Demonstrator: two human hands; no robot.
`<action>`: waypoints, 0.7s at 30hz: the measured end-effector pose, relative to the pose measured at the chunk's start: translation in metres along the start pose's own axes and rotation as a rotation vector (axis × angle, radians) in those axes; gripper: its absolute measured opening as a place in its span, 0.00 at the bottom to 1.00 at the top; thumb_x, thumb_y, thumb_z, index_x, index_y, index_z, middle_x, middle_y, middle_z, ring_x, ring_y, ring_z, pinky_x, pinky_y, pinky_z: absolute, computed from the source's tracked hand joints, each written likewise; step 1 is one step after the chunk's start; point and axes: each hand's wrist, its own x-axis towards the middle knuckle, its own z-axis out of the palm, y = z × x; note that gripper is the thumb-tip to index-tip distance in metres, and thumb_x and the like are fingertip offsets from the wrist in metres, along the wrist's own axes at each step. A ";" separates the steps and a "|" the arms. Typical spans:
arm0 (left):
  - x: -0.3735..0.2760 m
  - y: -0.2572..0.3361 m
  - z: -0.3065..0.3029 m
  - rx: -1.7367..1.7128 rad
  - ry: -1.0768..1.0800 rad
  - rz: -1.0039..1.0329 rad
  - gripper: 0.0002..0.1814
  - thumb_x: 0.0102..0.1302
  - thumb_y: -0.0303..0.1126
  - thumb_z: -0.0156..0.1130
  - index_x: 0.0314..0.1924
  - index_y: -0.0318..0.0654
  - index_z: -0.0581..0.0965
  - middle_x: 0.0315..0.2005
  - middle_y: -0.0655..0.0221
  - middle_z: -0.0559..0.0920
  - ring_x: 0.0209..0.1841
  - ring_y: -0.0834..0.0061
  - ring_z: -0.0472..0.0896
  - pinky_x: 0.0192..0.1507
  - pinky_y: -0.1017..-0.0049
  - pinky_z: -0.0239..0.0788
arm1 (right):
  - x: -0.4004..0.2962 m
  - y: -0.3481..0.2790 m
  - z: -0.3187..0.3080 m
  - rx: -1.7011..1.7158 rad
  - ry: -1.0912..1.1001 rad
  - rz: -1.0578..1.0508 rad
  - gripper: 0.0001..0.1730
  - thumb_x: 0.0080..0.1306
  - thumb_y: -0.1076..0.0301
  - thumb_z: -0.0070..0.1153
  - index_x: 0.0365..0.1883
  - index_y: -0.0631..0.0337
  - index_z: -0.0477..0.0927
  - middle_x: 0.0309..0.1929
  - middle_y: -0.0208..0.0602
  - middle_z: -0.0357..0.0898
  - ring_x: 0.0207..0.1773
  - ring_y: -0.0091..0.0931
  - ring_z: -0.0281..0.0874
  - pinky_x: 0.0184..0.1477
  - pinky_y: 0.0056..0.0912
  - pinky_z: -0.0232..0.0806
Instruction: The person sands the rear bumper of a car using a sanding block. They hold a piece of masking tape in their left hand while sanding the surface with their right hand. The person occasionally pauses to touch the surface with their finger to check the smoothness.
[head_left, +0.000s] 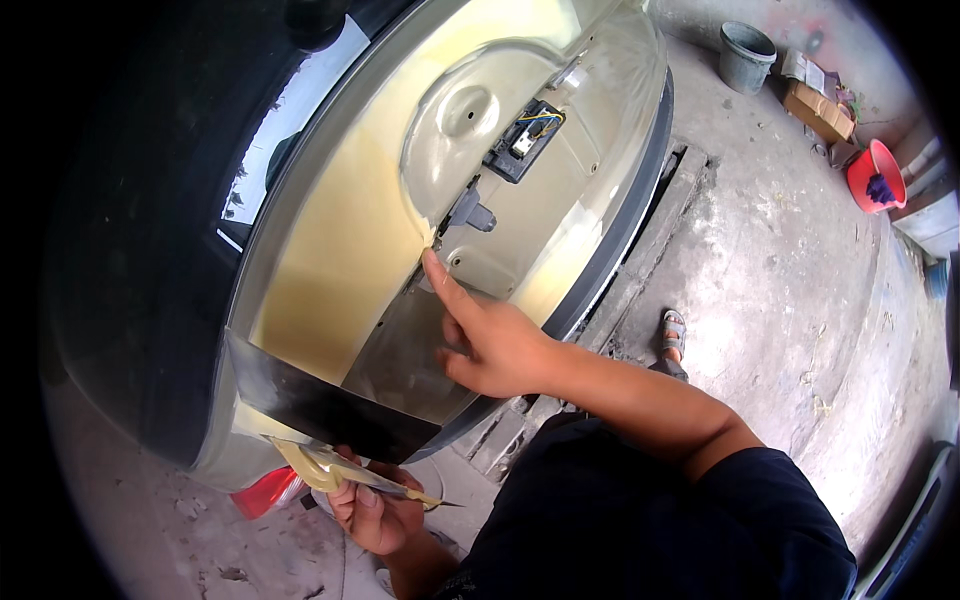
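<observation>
The rear panel of a car (322, 247) bears patches of pale yellow body filler. My right hand (495, 345) stretches its index finger to the panel, the tip touching a small filler-covered spot at the edge of the round recess. Nothing is held in that hand. Low in the view, my left hand (382, 502) grips a thin plate smeared with yellow filler (319, 469); its fingers partly hide what else it may hold. Just above it is the car's dark lower corner (330, 405). A black fitting with loose wires (525, 141) sits in the panel's middle.
Beyond the dark bumper edge (645, 187) lies a concrete floor (780, 247). A grey bucket (746, 60), a cardboard box (817, 111) and a red basin with a dark cloth (862, 180) stand by the wall. A red tail lamp (262, 493) shows near my left hand.
</observation>
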 end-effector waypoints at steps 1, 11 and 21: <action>0.000 0.000 0.000 -0.004 0.006 -0.001 0.27 0.64 0.19 0.51 0.65 0.28 0.65 0.65 0.55 0.69 0.38 0.57 0.84 0.34 0.63 0.82 | -0.001 0.000 0.000 -0.005 -0.019 -0.011 0.56 0.58 0.73 0.55 0.76 0.60 0.31 0.26 0.37 0.71 0.25 0.39 0.72 0.32 0.38 0.68; 0.002 -0.004 0.021 -0.027 0.046 -0.049 0.30 0.64 0.21 0.53 0.67 0.26 0.61 0.53 0.55 0.78 0.40 0.65 0.82 0.35 0.71 0.78 | -0.009 0.001 0.004 -0.027 0.010 -0.004 0.53 0.60 0.73 0.55 0.77 0.58 0.35 0.33 0.37 0.73 0.29 0.33 0.73 0.33 0.36 0.68; 0.023 -0.034 0.082 -0.391 -0.365 -0.593 0.28 0.65 0.24 0.55 0.64 0.20 0.63 0.57 0.52 0.74 0.60 0.60 0.74 0.62 0.62 0.65 | -0.021 -0.054 -0.071 0.962 -0.031 0.058 0.59 0.62 0.31 0.51 0.76 0.64 0.43 0.68 0.46 0.58 0.67 0.33 0.59 0.68 0.39 0.52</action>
